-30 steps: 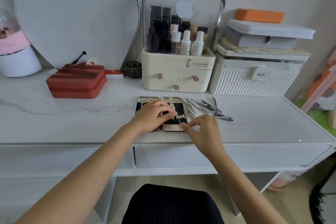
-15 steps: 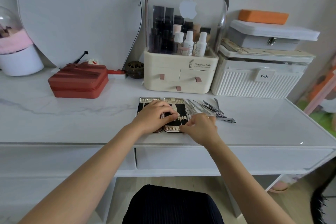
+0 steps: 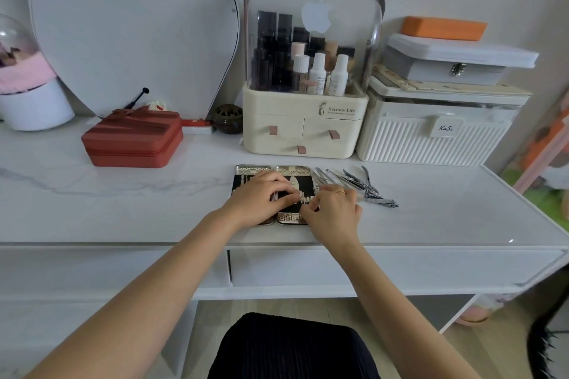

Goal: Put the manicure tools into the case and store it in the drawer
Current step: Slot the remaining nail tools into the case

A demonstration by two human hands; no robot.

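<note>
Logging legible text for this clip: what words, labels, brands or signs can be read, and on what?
"Serious Life": cream cosmetics organizer, front, beside a small figure logo; the line beneath is too small to read.
"KaSi": handwritten tag on the white ribbed box.
Apple logo sticker, no words: organizer's clear lid.
Bottle labels: too small.

Along the back edge of the white marble-look desk (image 3: 123, 194): a glass dome over a pink bouquet in a white pot (image 3: 27, 83) at the back left corner, a curved mirror (image 3: 132, 24) leaning on the wall, a red zip case (image 3: 132, 140) in front of it. Just right, a small dark round jar (image 3: 228, 119). Centre back, a cream cosmetics organiser (image 3: 304, 120) with a clear lid and 3 small drawers. Touching its right side, a white ribbed box (image 3: 431, 138), a grey latched box (image 3: 455, 61) and an orange block (image 3: 443, 28) stacked above.
</note>
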